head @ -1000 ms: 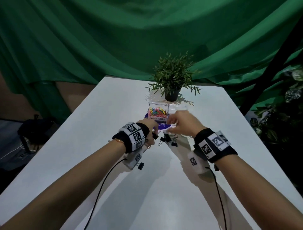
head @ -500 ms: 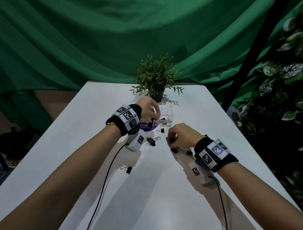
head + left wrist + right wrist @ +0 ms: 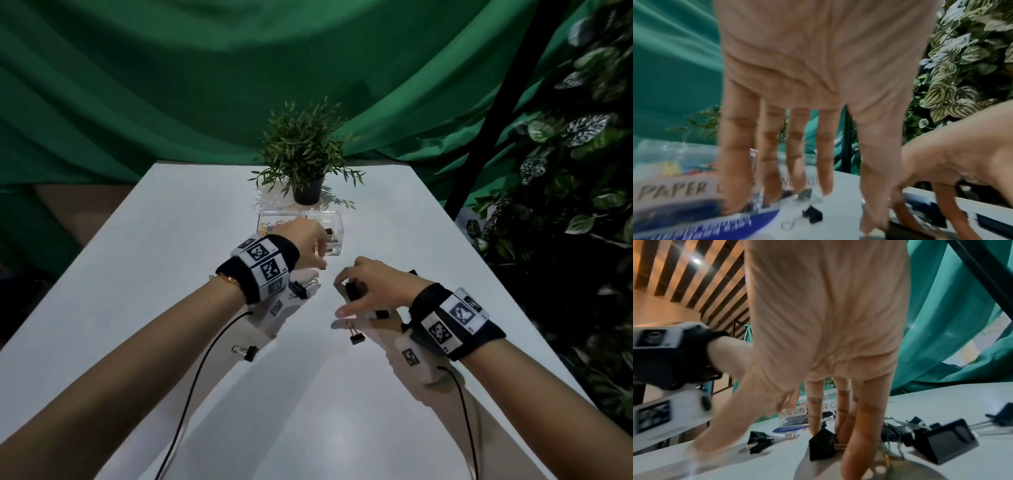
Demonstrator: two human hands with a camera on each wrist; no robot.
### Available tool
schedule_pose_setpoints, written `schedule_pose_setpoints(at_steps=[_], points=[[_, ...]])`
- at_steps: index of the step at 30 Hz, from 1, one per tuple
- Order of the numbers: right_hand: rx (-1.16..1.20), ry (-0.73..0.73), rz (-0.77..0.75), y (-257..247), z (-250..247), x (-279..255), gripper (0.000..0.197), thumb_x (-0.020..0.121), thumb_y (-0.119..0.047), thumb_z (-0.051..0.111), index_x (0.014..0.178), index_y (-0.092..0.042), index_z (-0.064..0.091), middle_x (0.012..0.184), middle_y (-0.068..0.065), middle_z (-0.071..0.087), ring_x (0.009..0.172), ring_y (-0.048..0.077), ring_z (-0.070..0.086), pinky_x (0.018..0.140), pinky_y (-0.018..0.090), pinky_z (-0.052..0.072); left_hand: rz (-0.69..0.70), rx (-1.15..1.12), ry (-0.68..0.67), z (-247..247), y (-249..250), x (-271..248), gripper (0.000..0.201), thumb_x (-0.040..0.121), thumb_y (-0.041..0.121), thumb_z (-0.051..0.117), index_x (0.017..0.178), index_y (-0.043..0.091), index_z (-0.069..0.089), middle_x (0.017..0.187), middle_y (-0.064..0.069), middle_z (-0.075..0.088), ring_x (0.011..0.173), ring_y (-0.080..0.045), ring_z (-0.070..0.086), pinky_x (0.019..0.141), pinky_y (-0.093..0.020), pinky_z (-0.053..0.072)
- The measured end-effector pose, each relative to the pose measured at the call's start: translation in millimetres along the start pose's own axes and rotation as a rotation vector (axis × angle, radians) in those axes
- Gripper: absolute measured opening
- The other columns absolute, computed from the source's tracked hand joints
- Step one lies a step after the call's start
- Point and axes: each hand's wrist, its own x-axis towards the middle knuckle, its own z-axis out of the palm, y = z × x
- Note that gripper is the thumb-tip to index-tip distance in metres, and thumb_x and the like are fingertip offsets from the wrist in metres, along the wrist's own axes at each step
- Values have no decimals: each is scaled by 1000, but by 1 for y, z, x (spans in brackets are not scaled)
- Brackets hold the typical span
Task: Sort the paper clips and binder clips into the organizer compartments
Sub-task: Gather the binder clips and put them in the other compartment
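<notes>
The clear organizer (image 3: 337, 224) stands before the plant, with coloured paper clips (image 3: 267, 226) in its left compartment and black binder clips (image 3: 329, 236) in its right. My left hand (image 3: 320, 257) hangs just in front of it, fingers (image 3: 825, 170) straight down and empty. My right hand (image 3: 346, 296) pinches a black binder clip (image 3: 352, 291) low over the table. In the right wrist view that clip (image 3: 822, 444) touches the tabletop between my fingers (image 3: 815, 410). The label (image 3: 792, 413) reads PAPER CLIPS.
Loose binder clips lie on the white table (image 3: 171, 274): one (image 3: 357, 337) near my right thumb, one (image 3: 247, 352) under my left forearm, one (image 3: 298, 290) by my left wrist, several (image 3: 945, 439) right of my right hand. A potted plant (image 3: 306, 161) stands behind. A blue disc (image 3: 756, 222) lies at the organizer's front.
My left hand, which held a binder clip over the organizer, now hangs empty in front of it. My right hand has closed on a clip from the table.
</notes>
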Motion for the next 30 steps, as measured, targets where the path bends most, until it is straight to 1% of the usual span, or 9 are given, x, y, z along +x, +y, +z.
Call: schedule_pose_setpoints(at_steps=[4,8,11,13,17,20,22,25,30], points=[[-33,-70,12,-3,-1,1,65,52,-50,87,107,-37,55,104,-7,40,96,14,51,82,32,49,-42,88,-275,12,-4,-14,48,65,38,84,103,14,67,95,-1,59,99,-22,58,71,-28,44],[-32,-46,-37,-5,1,7,38,63,-32,86,95,-30,65,89,-10,48,94,16,55,83,32,50,-11,75,-261,22,-1,-17,39,68,26,83,101,10,69,74,6,56,97,-20,62,71,-26,45],[-45,-3,-67,-6,3,10,23,70,-22,81,90,-19,70,78,-13,55,80,11,59,74,24,49,24,77,-236,25,2,-21,27,69,19,81,94,8,74,80,-1,63,79,-17,60,70,-25,48],[-73,35,-49,-8,1,10,25,71,-23,80,93,-16,70,80,-8,57,73,9,56,69,22,46,43,41,-196,25,1,-22,19,74,17,76,90,8,74,78,1,59,76,-13,54,69,-24,46],[-57,268,-40,-9,-22,20,25,79,-24,73,101,-17,67,95,3,58,80,17,58,73,29,49,42,-129,-22,2,-5,-13,8,78,13,74,84,11,69,80,1,60,75,-13,54,68,-23,44],[207,571,0,-10,-39,42,34,83,-25,71,112,-11,63,101,6,53,84,23,64,76,36,56,-43,-397,268,-17,-10,3,11,79,13,75,86,11,67,85,-2,65,72,-12,57,63,-18,48],[430,693,6,-14,-44,57,34,85,-24,70,113,-7,63,104,10,55,89,27,66,78,42,58,-108,-500,454,-19,-12,18,16,75,16,78,85,8,69,83,-6,69,72,-15,60,67,-27,54],[638,686,49,-21,-43,72,34,86,-24,68,115,-7,62,107,11,64,99,28,65,83,47,57,-177,-525,403,-12,-16,35,22,75,21,79,88,5,70,82,-8,69,74,-18,61,72,-33,54],[498,674,182,1,-43,66,37,95,-26,55,124,-5,60,123,13,64,107,25,60,93,46,52,-221,-403,387,0,-21,36,18,86,18,66,101,8,70,102,-10,71,94,-23,65,85,-33,55]])
